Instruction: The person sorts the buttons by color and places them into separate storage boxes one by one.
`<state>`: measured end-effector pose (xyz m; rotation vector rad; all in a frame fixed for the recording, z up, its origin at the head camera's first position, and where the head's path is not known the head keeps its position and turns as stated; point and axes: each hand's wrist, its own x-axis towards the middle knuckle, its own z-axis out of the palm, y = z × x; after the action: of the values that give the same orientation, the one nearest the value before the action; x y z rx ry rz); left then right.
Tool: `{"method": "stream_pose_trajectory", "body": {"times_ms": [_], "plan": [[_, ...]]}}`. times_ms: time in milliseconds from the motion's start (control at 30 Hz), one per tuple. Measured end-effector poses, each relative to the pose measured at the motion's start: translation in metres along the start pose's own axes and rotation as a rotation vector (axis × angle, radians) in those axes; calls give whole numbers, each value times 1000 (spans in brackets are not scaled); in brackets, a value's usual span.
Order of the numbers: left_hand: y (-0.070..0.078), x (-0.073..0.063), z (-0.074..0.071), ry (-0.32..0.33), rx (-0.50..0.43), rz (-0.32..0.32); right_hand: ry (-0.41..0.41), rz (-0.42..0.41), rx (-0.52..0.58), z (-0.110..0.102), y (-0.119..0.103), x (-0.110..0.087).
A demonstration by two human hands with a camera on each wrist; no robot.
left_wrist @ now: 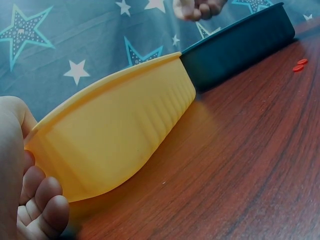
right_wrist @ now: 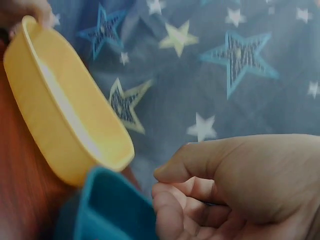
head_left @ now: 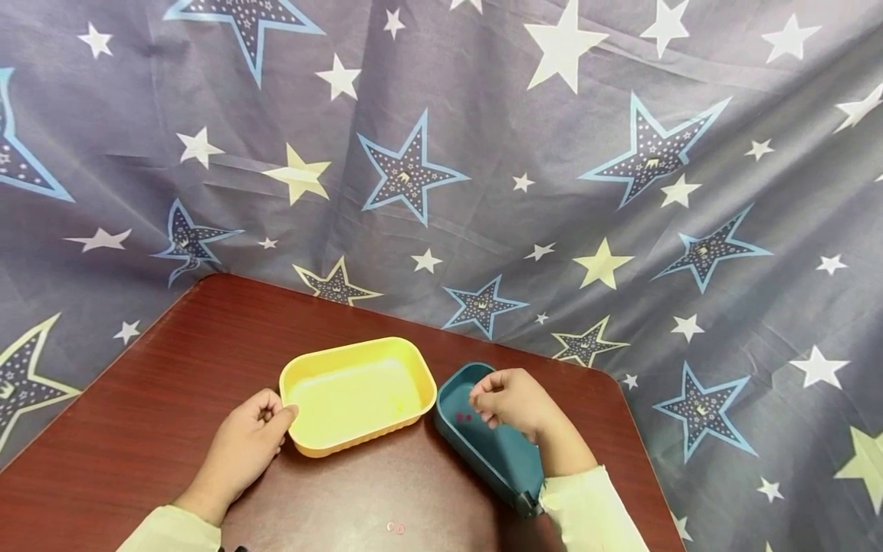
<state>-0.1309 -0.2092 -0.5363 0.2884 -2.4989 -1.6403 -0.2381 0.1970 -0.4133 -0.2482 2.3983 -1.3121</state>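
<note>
My left hand [head_left: 246,443] grips the left end of a yellow plastic tray [head_left: 345,443], its thumb over the rim and the other fingers curled outside. Inside, at the right, lie faint yellow-green bits [head_left: 398,404]. Above a dark teal tray [head_left: 469,452] hovers my right hand [head_left: 513,402], fingers curled and thumb tip close to the index fingertip. Nothing shows between those tips in the right wrist view. Small red pieces [head_left: 464,417] appear within the teal tray, just left of the right hand. Part of that tray is hidden behind the right hand and forearm.
Two small red discs [left_wrist: 300,65] lie on the brown wooden table [head_left: 303,510] near its front. The two trays touch or nearly touch at a corner. A star-patterned cloth [head_left: 483,192] hangs behind the table and along its sides.
</note>
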Motion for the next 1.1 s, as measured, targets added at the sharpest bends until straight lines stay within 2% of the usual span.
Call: {"method": "stream_pose_trajectory", "body": {"times_ms": [133,233,400,533,700,867,1100], "plan": [[0,0,0,1,7,2,-57,-89,-100,20,-12,-23],[0,0,0,0,7,0,-109,-146,-166,43,-11,-39],[-1,0,0,-11,0,-9,-164,-145,-177,89,8,-55],[-2,0,1,-15,-6,-15,-180,-128,-205,114,23,-61],[-2,0,1,-11,-10,-16,-178,-120,-264,128,34,-65],[-1,0,1,-7,-10,-13,-150,-70,-272,137,38,-68],[-1,0,1,-13,1,-16,-82,-143,-315,145,43,-69]]}}
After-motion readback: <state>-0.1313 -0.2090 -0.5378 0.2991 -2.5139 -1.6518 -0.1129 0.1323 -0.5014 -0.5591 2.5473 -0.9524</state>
